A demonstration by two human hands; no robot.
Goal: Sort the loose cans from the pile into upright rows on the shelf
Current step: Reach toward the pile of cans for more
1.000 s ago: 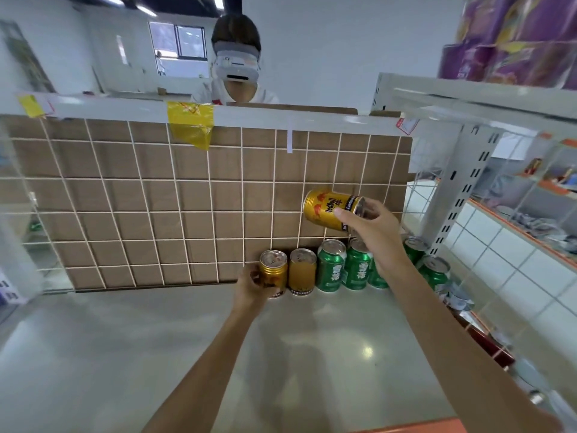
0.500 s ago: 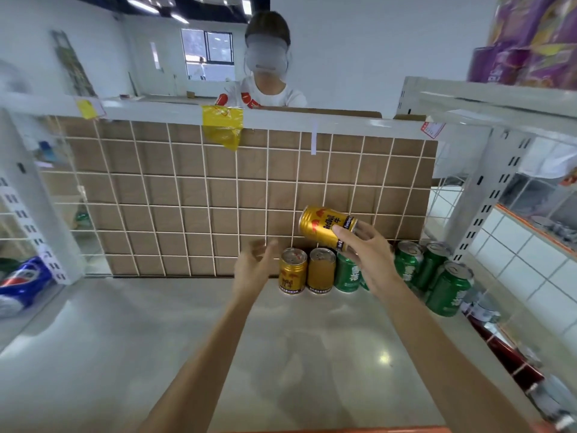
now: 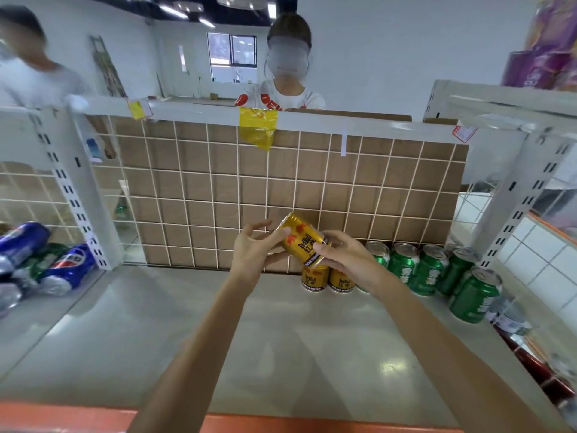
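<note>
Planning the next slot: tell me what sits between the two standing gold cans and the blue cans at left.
Head view: bare shelf and a white upright post.

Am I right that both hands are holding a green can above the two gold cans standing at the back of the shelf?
Not quite: the can held in the left hand and right hand is gold, not green, as the head view shows. It is indeed above the two gold cans standing at the back of the shelf.

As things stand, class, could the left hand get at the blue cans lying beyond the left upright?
Probably not directly: the left hand is busy holding the gold can, and the white upright stands between it and the blue cans.
</note>
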